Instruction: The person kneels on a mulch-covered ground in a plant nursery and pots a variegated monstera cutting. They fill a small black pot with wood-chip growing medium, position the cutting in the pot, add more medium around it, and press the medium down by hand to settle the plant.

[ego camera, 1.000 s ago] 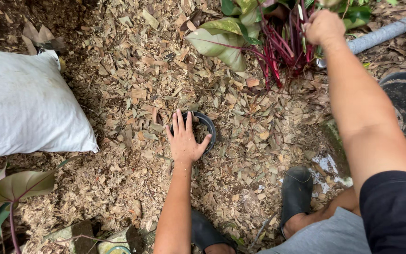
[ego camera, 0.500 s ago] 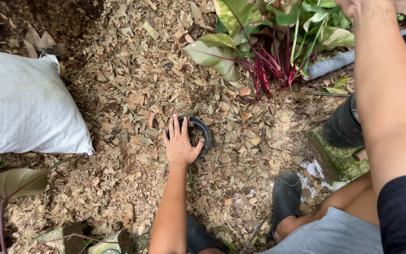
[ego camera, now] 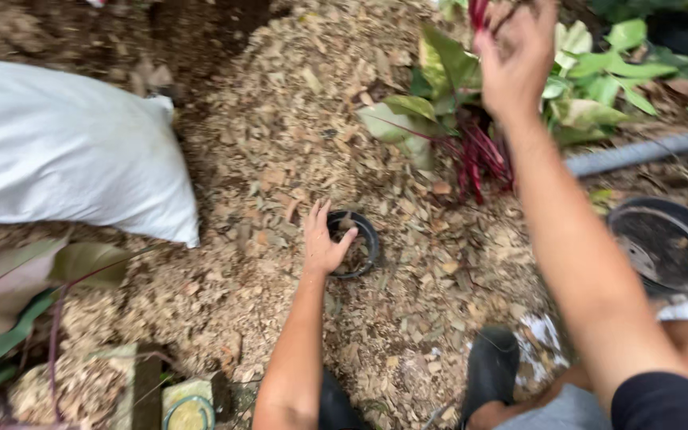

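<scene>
A small black plastic pot, round-rimmed and sunk in a mound of wood chips, sits partly filled with the same tan chips. Our left hand rests on its rim, fingers spread, thumb hooked over the edge. Our right hand is raised, its grip closed around red stems of a green-leaved plant. A white sack lies to the left, an empty black pot to the right.

Head camera looks steeply down (close) over wood-chip ground.
</scene>
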Action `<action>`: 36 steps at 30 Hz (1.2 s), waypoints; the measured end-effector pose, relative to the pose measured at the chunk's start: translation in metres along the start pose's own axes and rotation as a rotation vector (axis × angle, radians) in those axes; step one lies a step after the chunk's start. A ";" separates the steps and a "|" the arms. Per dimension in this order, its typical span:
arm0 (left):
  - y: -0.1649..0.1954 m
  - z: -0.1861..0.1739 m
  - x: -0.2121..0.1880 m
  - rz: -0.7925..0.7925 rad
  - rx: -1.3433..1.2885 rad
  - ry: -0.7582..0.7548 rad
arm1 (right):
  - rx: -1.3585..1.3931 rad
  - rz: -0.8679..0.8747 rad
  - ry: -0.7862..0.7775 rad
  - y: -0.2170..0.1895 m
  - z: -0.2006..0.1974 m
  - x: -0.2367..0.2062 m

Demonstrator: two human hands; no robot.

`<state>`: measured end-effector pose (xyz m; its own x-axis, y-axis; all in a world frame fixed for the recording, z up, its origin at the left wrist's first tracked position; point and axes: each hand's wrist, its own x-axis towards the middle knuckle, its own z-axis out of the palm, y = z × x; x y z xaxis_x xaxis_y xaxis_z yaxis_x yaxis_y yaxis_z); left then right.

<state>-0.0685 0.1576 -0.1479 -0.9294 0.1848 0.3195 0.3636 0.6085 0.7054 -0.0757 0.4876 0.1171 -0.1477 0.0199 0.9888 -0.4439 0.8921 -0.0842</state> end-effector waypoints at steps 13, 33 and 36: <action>0.073 -0.071 0.033 0.111 -0.391 0.021 | 1.432 1.196 -0.349 -0.193 0.014 -0.142; 0.110 -0.105 0.031 0.215 -0.559 -0.077 | 0.551 0.213 -0.990 -0.139 0.046 -0.171; 0.111 -0.096 0.028 0.032 -0.643 -0.131 | 0.713 0.113 -0.889 -0.139 0.051 -0.153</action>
<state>-0.0483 0.1564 0.0003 -0.9026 0.3127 0.2959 0.3193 0.0255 0.9473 -0.0365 0.3379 -0.0289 -0.6651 -0.4959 0.5583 -0.7467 0.4412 -0.4978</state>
